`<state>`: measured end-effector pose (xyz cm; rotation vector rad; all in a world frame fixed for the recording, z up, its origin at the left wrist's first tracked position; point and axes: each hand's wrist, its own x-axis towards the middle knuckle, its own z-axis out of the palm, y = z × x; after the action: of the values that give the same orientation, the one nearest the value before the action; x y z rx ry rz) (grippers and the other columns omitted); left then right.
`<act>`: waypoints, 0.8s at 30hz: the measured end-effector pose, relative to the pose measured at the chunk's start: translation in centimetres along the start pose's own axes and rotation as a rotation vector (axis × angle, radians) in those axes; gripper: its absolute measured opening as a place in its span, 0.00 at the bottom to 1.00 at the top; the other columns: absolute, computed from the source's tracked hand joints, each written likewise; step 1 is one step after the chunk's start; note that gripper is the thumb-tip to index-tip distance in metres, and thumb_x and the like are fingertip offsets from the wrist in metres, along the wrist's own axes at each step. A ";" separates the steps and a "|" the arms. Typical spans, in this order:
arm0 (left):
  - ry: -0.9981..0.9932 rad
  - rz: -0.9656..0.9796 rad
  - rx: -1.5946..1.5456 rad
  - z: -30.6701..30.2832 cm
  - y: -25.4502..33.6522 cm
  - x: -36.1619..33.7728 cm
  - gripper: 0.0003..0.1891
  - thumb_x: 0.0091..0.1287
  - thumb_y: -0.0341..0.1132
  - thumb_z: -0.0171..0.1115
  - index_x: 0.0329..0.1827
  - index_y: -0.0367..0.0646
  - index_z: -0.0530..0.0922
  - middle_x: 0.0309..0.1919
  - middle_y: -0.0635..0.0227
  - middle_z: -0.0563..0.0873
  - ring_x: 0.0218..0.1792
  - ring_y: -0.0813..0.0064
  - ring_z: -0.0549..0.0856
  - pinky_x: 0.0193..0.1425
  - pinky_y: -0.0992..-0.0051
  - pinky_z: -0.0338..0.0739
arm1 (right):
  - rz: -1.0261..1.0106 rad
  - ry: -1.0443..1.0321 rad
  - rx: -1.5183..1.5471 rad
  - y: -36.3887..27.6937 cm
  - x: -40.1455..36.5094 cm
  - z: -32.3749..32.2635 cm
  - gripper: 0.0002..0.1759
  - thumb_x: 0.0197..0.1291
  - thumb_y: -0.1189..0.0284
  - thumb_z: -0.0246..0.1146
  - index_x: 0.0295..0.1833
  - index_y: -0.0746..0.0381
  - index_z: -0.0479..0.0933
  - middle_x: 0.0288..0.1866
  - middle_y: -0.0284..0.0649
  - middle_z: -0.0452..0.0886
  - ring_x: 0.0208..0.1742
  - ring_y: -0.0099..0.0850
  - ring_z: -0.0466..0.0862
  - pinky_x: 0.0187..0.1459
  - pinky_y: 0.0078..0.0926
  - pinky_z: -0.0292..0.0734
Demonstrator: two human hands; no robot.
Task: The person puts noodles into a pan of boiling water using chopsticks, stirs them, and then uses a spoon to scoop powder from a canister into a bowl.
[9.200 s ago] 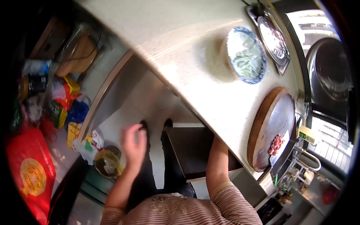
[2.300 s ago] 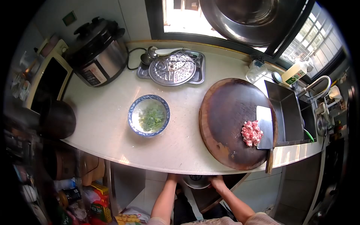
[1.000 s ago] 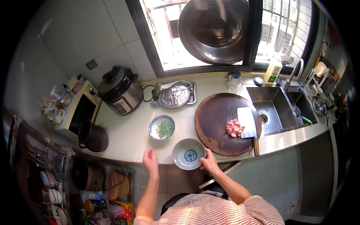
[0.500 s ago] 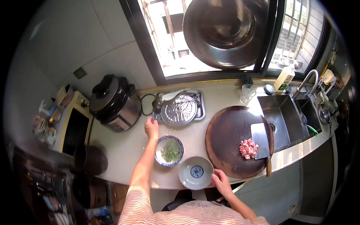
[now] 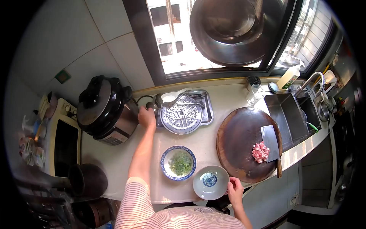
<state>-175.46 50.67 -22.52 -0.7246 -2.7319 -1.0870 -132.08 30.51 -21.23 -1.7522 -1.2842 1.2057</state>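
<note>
My left hand (image 5: 147, 116) reaches to the back of the counter, beside the rounded end of a metal spoon or ladle (image 5: 151, 105). Its fingers are curled, and what lies between them is hidden. To its right a perforated steamer plate (image 5: 181, 117) rests on a metal tray (image 5: 207, 108), with utensils on top. My right hand (image 5: 235, 189) grips the right rim of a pale bowl (image 5: 200, 187) with a blue motif, which holds nothing. Next to it stands a blue-rimmed bowl (image 5: 168, 172) with chopped greens (image 5: 180, 164) in liquid.
On the round chopping board (image 5: 238, 141) lie diced meat (image 5: 260, 152) and a cleaver (image 5: 270, 139). A pressure cooker (image 5: 103, 107) stands close to my left arm. A glass (image 5: 255, 94) sits behind the board, and the sink (image 5: 284, 114) is at the right.
My left hand has moved farther back, up to the metal utensils by the tray. My right hand stays at the pale bowl's rim. The camera view has shifted somewhat.
</note>
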 end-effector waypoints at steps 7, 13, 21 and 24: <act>0.228 0.170 -0.143 -5.1 0.1 0.3 0.05 0.54 0.31 0.53 0.32 0.40 0.73 0.26 0.51 0.82 0.31 0.46 0.81 0.36 0.52 0.72 | -0.336 0.010 -0.414 -2.4 0.4 -0.3 0.10 0.54 0.73 0.62 0.42 0.65 0.76 0.33 0.40 0.79 0.25 0.30 0.80 0.30 0.28 0.74; 0.346 0.213 -0.073 -10.9 -0.5 -2.5 0.05 0.56 0.30 0.54 0.35 0.41 0.74 0.28 0.55 0.83 0.29 0.52 0.82 0.31 0.56 0.73 | -0.628 0.021 -0.491 -4.3 1.9 -1.0 0.09 0.51 0.76 0.63 0.39 0.63 0.76 0.33 0.41 0.78 0.28 0.35 0.81 0.31 0.30 0.75; 0.511 0.260 -0.041 -18.7 -3.2 -7.1 0.02 0.57 0.30 0.56 0.32 0.43 0.76 0.25 0.61 0.82 0.25 0.57 0.81 0.29 0.62 0.73 | -0.758 -0.137 -0.375 -5.1 3.4 -1.9 0.10 0.49 0.77 0.63 0.40 0.63 0.76 0.36 0.42 0.79 0.36 0.39 0.80 0.36 0.32 0.75; 0.554 0.183 0.010 -21.4 -3.8 -8.9 0.03 0.58 0.30 0.56 0.33 0.42 0.75 0.25 0.59 0.82 0.26 0.56 0.81 0.30 0.61 0.73 | -0.913 -0.233 -0.359 -5.5 3.8 -2.1 0.09 0.49 0.77 0.63 0.39 0.63 0.76 0.36 0.42 0.79 0.36 0.39 0.80 0.37 0.31 0.76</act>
<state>-170.92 30.42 -11.55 -0.5528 -2.1603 -1.0412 -131.74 35.86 -16.73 -0.9872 -2.2021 0.6633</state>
